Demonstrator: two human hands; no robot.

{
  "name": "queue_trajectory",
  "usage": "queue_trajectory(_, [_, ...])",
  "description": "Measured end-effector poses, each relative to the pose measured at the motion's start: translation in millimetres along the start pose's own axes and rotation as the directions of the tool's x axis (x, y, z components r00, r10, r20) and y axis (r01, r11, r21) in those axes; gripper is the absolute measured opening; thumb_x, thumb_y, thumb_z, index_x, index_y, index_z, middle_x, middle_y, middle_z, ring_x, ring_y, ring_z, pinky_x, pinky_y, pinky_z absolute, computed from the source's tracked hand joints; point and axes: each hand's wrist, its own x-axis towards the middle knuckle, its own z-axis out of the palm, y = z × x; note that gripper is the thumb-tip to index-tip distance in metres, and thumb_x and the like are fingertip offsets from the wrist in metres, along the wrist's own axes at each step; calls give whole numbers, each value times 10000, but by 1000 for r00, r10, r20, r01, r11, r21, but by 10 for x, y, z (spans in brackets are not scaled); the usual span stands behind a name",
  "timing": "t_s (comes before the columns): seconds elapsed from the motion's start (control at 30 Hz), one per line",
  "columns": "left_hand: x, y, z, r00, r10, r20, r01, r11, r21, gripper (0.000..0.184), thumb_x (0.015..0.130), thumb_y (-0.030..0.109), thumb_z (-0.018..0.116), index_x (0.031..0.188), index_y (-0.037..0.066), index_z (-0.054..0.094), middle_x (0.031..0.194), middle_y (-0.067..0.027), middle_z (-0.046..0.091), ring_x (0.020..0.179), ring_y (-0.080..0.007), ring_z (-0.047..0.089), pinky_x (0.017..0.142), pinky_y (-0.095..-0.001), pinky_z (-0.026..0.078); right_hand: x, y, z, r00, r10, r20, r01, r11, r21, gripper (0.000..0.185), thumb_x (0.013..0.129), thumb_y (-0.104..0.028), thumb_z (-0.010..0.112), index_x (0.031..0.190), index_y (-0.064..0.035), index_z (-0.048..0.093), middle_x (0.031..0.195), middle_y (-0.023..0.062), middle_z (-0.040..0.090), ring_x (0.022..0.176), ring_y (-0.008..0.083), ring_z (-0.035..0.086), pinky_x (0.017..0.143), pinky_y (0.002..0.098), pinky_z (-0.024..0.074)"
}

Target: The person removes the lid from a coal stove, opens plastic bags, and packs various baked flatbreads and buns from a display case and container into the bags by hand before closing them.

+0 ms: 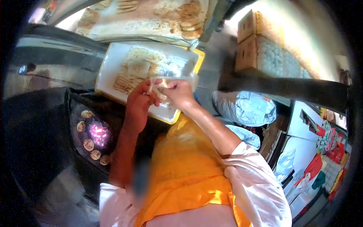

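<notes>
In front of my chest, both hands hold what looks like a thin clear plastic bag (158, 90); its outline is hard to make out. My left hand (140, 96) has its fingers bent and closed on the bag's left side. From the right, my right hand (180, 92) pinches the film between thumb and fingers. Below them lies a white box (109, 62) with a yellow rim, tilted in view. Flat pieces of bread (138, 68) lie inside it, partly hidden by my hands.
To the left, glowing coals (99, 133) burn in a dark oven, with several round breads (88, 144) around them. Beyond the box, a board (143, 24) carries more flatbreads (192, 26). Silvery sacks (255, 109) and stacked egg boxes (247, 47) stand at the right.
</notes>
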Motion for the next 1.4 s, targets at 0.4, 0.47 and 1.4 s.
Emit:
queue_trajectory(0.4, [-265, -120, -100, 994, 81, -75, -88, 991, -100, 89, 829, 79, 472, 861, 41, 545, 1305, -186, 574, 672, -145, 560, 830, -379, 534, -1024, -491, -992, 316, -882, 350, 816, 65, -574, 129, 774, -36, 727, 888, -17, 670, 673, 20, 469, 612, 168, 520, 537, 309, 374])
queue_trajectory(0.47, [-323, -104, -105, 993, 105, -52, -110, 987, -113, 91, 838, 81, 464, 856, 41, 543, 1323, -190, 563, 667, -139, 560, 830, -380, 535, -1100, -534, -1036, 98, -847, 522, 747, -284, -601, 172, 730, -20, 725, 894, -24, 673, 685, -3, 478, 624, 136, 513, 533, 300, 362])
queue_trajectory(1.4, [-580, -576, -135, 914, -76, -399, 19, 989, -145, 251, 862, 291, 602, 870, 49, 536, 1272, -148, 608, 624, -176, 569, 791, -401, 547, 1666, -440, -667, 980, 131, -152, -30, 844, 535, 78, 953, -123, 625, 897, -74, 603, 737, 24, 574, 598, 140, 517, 578, 296, 468])
